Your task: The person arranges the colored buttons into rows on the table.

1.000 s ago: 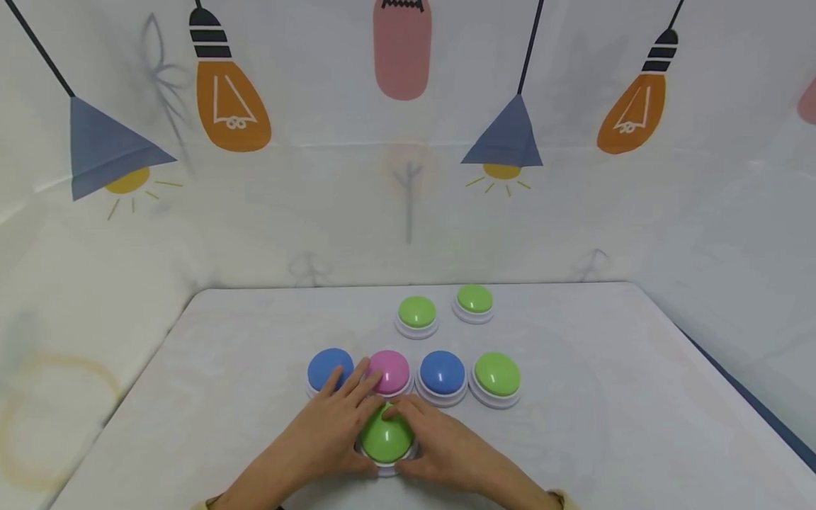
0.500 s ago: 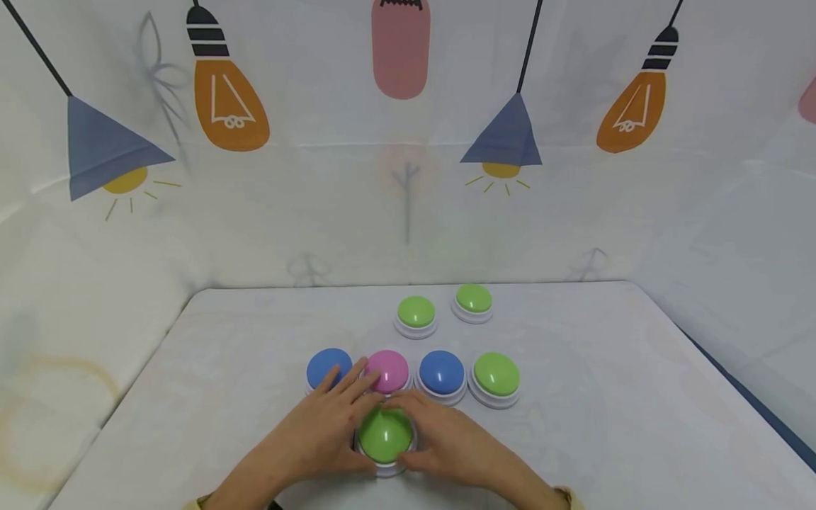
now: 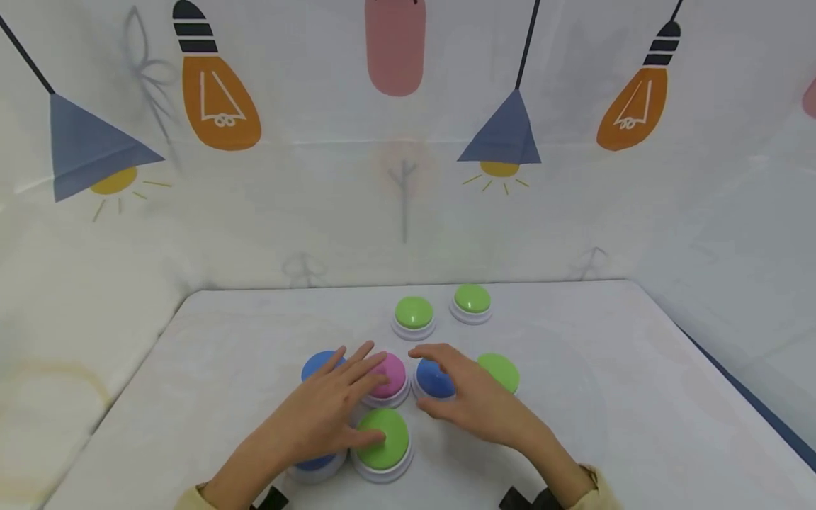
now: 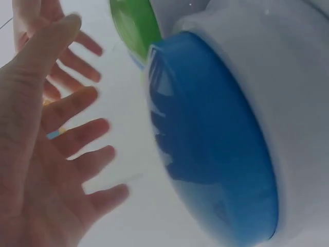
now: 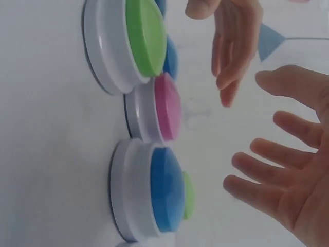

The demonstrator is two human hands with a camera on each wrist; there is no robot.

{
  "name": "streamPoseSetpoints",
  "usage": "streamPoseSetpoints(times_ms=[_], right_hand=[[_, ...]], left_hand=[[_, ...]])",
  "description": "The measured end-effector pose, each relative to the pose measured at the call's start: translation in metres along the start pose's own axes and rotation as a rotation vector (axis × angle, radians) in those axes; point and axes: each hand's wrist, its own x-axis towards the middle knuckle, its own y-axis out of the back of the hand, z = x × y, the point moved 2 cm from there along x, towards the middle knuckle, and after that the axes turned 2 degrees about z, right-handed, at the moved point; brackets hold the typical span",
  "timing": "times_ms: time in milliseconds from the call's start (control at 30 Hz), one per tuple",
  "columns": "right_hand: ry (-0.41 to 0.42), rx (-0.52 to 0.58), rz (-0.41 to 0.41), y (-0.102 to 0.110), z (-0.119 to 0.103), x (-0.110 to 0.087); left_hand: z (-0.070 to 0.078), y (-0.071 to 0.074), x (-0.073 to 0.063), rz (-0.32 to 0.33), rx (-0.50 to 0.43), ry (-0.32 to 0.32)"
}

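1. Head view: my hands have just parted and lifted; half a second ago they framed the near green button (image 3: 394,425). It now sits on the white desk (image 3: 605,368) with neither hand around it, so I judge it released.

2. That button rests near the middle of the desk's width, on my side, well short of the far edge. Just left of it shows a near blue button (image 3: 316,464), partly covered by my left wrist.

3. My left hand (image 3: 328,411) is spread and holds nothing. Its thumb crosses the near green button from above, but the right wrist view shows a gap.

4. My right hand (image 3: 474,397) is raised, thumb and index finger apart, gripping nothing, over the middle blue button (image 3: 435,379).

5. Beyond, running toward the desk's right edge, a row reads: left blue button (image 3: 315,363), pink button (image 3: 397,368), that middle blue one, right green button (image 3: 500,368).

6. Two more stand by the far edge: centre green button (image 3: 414,312) and back green button (image 3: 472,298).
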Motion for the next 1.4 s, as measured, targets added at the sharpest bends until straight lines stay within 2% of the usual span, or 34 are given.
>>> streamPoseSetpoints(times_ms=[100, 233, 300, 467, 667, 900, 1100, 1233, 1400], right_hand=[[0.004, 0.006, 0.036, 0.008, 0.004, 0.001], [0.012, -0.047, 0.048, 0.016, 0.011, 0.006], [-0.013, -0.087, 0.039, 0.02, 0.015, 0.012], [-0.083, -0.169, 0.004, 0.027, 0.026, 0.032], [-0.076, -0.235, -0.02, 0.03, 0.035, 0.051], [-0.04, -0.336, -0.056, 0.029, 0.042, 0.066], [-0.053, -0.336, -0.069, 0.031, 0.046, 0.075], [-0.083, -0.332, -0.085, 0.033, 0.05, 0.083], [-0.17, -0.32, -0.153, 0.03, 0.054, 0.093]], left_hand=[[-0.001, 0.001, 0.005, 0.024, 0.001, -0.009], [-0.004, 0.0, 0.015, 0.04, -0.004, -0.013], [-0.007, 0.0, 0.022, 0.044, 0.002, -0.017], [-0.017, 0.0, 0.041, 0.009, -0.005, 0.001], [-0.033, 0.003, 0.057, -0.093, -0.149, 0.105], [-0.043, 0.005, 0.073, -0.2, -0.223, 0.21], [-0.051, 0.001, 0.085, -0.241, -0.327, 0.312], [-0.057, -0.006, 0.093, -0.267, -0.349, 0.343], [-0.064, -0.018, 0.102, -0.321, -0.372, 0.391]])
